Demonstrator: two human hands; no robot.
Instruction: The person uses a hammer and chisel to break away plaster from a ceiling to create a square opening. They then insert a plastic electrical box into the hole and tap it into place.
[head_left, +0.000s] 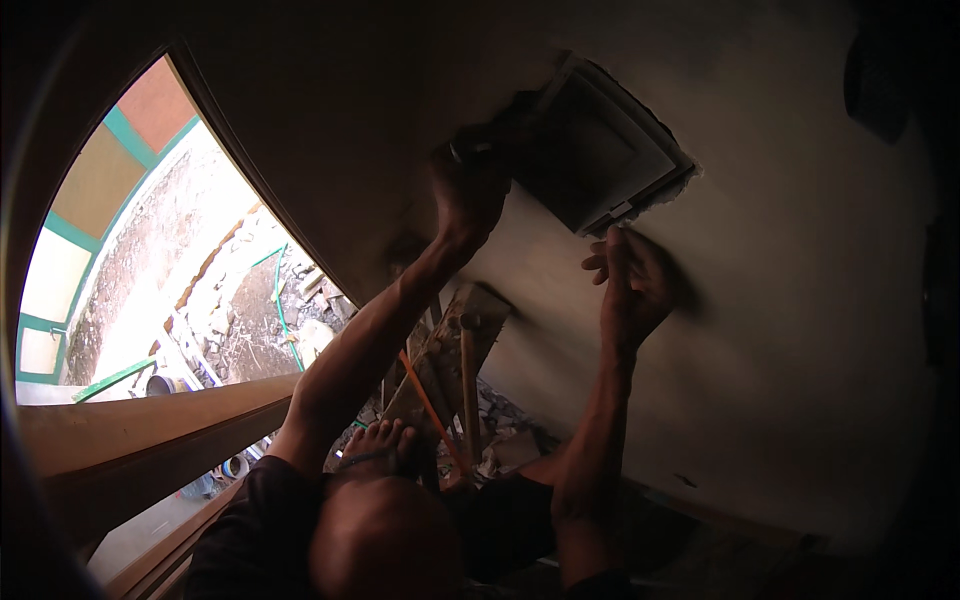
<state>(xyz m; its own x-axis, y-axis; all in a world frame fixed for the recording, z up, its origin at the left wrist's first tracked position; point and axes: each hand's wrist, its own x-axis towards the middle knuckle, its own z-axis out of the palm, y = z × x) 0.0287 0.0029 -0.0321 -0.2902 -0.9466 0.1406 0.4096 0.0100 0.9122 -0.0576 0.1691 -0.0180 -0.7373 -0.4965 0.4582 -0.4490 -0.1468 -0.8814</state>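
Two bare hands work in deep shadow at a square panel [600, 150] set at a tilt in a rough-edged opening in a pale wall [780, 310]. The left hand [470, 190] is raised at the panel's left side, its fingers bent; the dark hides whether they grasp anything, though a pale glint shows among them. The right hand [640, 290] is just below the panel's lower corner, thumb up and fingers loosely curled, with nothing seen in its grasp; whether a fingertip touches the edge cannot be told. A small pale clip [620, 210] sits on that edge, just above the right hand. Below, a bent knee [385, 530] and a bare foot [380, 447] show between the forearms, near a wooden stick [470, 395], an orange strip [425, 400] and a leaning board [485, 305]. At left, past a wooden beam [170, 425], daylight falls on rubble and a green hose [279, 300].
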